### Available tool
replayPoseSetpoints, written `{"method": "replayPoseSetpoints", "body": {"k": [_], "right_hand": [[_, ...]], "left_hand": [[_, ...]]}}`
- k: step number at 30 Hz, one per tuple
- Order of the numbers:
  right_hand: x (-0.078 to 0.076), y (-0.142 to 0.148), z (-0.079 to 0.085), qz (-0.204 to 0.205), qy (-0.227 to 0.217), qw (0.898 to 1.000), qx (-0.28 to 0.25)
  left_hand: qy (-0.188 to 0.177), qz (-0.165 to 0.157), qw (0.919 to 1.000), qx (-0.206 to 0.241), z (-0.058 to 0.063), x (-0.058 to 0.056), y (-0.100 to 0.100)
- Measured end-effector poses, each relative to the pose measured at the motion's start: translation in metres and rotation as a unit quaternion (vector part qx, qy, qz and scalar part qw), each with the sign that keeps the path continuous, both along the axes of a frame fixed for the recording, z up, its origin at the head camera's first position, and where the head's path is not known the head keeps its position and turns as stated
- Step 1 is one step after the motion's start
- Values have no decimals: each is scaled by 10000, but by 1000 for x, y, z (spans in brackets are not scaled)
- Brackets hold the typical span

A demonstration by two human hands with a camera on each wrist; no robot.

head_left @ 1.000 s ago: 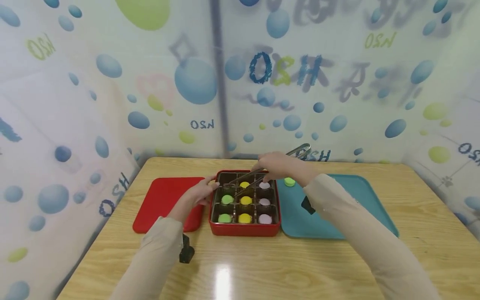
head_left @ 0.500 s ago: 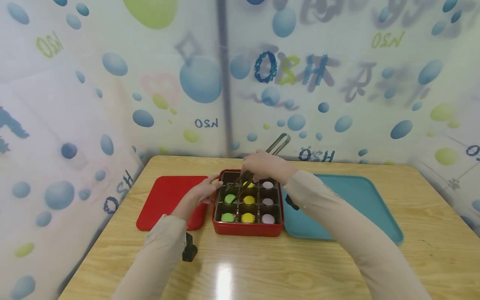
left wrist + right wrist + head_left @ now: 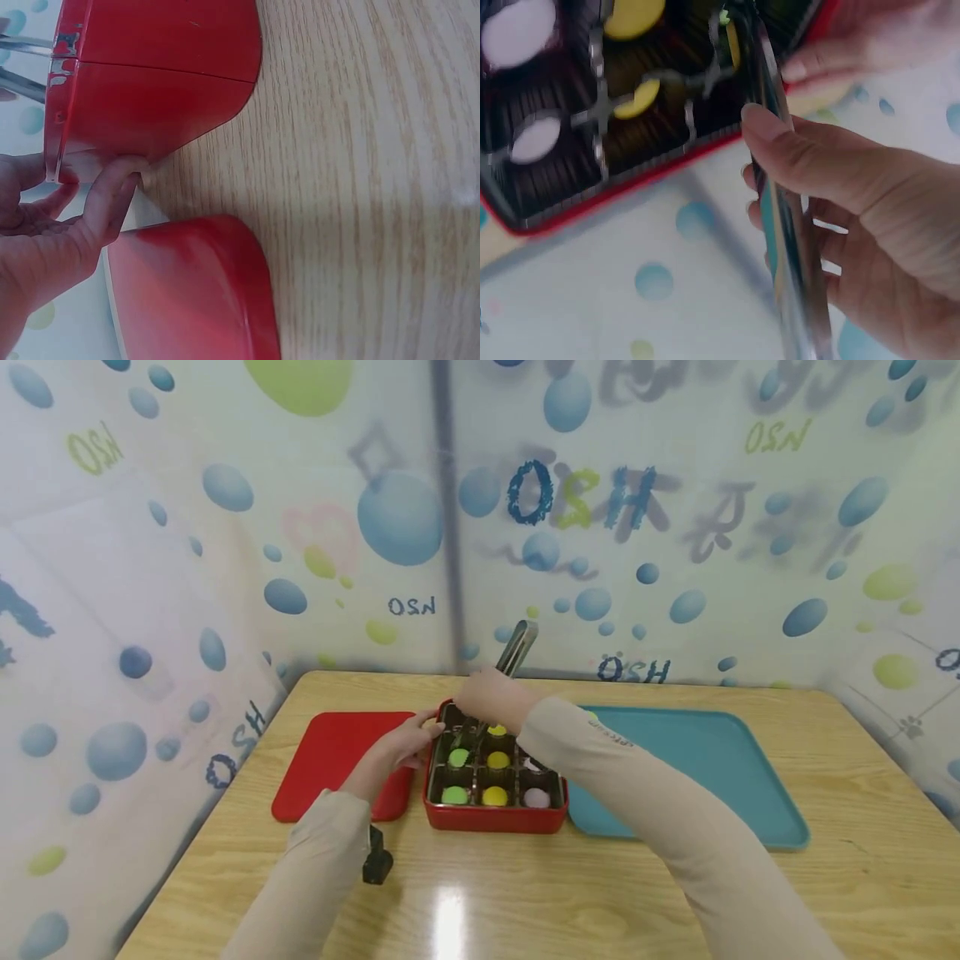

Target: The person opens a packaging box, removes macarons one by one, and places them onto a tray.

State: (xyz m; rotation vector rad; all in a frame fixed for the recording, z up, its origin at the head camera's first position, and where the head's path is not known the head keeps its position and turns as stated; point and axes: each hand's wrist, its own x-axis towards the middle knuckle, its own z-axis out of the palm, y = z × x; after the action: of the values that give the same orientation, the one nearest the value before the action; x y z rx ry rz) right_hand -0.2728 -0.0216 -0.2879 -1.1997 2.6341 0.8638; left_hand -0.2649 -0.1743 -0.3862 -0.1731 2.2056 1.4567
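The box [image 3: 495, 820] is pinched by the left hand [image 3: 405, 743], presumably for steadiness; tongs [image 3: 517, 647] are held pointing down by the right hand [image 3: 491, 697].

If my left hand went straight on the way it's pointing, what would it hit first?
Most likely the red box, since your left hand is touching its side in the left wrist view.
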Motion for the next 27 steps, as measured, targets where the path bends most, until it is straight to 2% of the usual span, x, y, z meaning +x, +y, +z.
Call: {"method": "replayPoseSetpoints", "body": {"k": [6,13,17,21,24,27], "right_hand": [[12,-3,-5,73,183,9998,-63],[12,2,-8,273,327,9990,132],[10,8,-11,314,196,9993,97],[9,19,-7,361,198,9991,-37],[7,27,1,299,16,9994,-190],[3,33,9,73,-349,9984,-437]], "left_hand": [[-42,14,10000,39,0,1,1],[-32,104,9999,-28,-1,2,2],[-41,114,9999,2,-4,2,4],[26,128,9999,51,-4,4,4],[57,161,9998,72,-4,5,3],[72,159,9998,72,-3,5,-1]]}}
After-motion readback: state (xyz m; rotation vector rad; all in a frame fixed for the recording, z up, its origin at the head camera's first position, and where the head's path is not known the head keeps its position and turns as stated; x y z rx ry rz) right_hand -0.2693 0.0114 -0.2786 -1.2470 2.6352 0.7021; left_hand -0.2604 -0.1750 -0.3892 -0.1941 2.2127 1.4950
